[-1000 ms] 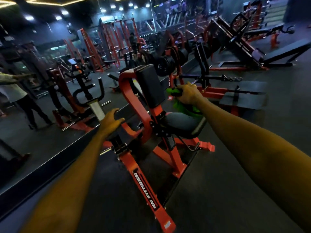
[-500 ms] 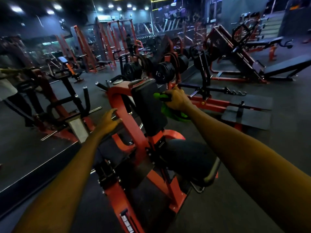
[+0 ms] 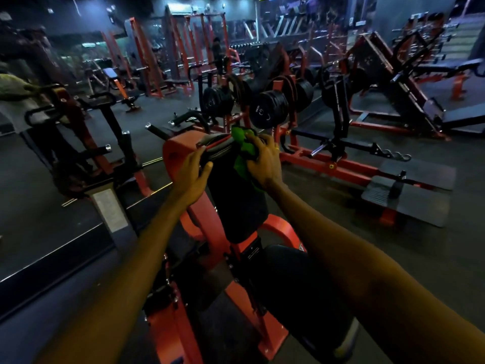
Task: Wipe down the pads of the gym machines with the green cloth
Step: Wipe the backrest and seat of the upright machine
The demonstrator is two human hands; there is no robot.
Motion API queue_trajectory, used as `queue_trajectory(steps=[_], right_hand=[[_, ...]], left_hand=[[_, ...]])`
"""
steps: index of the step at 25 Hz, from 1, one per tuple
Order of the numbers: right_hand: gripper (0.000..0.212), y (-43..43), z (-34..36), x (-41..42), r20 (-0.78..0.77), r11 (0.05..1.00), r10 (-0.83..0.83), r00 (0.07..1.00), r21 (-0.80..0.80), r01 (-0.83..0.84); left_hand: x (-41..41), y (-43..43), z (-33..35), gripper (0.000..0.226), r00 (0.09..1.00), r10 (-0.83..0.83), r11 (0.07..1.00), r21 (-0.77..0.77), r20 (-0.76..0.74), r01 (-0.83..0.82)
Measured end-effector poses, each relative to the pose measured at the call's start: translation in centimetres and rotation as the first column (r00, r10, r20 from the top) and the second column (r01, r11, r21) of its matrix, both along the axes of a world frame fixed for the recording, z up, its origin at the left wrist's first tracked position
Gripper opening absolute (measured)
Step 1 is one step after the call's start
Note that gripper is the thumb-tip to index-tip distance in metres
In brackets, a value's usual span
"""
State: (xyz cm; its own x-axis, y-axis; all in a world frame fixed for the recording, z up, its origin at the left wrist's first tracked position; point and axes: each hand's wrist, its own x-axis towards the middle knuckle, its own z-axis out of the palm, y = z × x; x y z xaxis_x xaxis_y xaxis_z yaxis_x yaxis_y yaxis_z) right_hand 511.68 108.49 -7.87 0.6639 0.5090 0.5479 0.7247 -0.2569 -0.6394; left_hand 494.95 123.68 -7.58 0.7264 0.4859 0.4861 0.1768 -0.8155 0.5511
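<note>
- At the far left, a plate-loaded machine stood apart from the work, with a person's pale sleeve just visible beyond it; nothing there was being handled.
- The left hand sat on the near-left top corner of the back pad, fingers curled over its upper edge in a steadying grip. It held the pad, not the cloth.
- The back pad rose upright on the orange frame, its long axis running from the top edge by the hands down toward the seat pad nearer the camera.
- The green cloth lay draped over the pad's top right corner, part of it hanging down the pad's face.
- The right hand was clenched on the cloth, pressing it against that corner. It was the hand doing the wiping, and the cloth sat directly under and just left of its fingers.
- Judged from this, the unwiped face of the pad lay below the cloth, so the next stroke would likely run downward along the pad's length while the left hand braced.
- To the right, weight plates hung on another machine, well apart.
- No containers were in sight.
</note>
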Motion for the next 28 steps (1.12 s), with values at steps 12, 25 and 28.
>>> queue_trajectory(steps=[12, 25, 28], right_hand=[[0.051, 2.2, -9.3, 2.5, -0.316, 0.950, 0.086, 0.945, 0.312, 0.018], [0.040, 1.7, -12.3, 3.5, -0.351, 0.920, 0.205, 0.914, 0.389, -0.057], [0.043, 3.1, -7.3, 3.8, -0.297, 0.897, 0.238, 0.925, 0.432, -0.092]], left_hand=[[6.0, -2.5, -4.0, 0.038, 0.847, 0.239, 0.968, -0.182, 0.475, -0.171], [7.4, -3.5, -4.2, 0.052, 0.780, 0.316, 0.949, -0.182, 0.541, -0.258], [7.6, -3.2, -4.4, 0.050, 0.775, 0.317, 0.948, -0.175, 0.547, -0.264]])
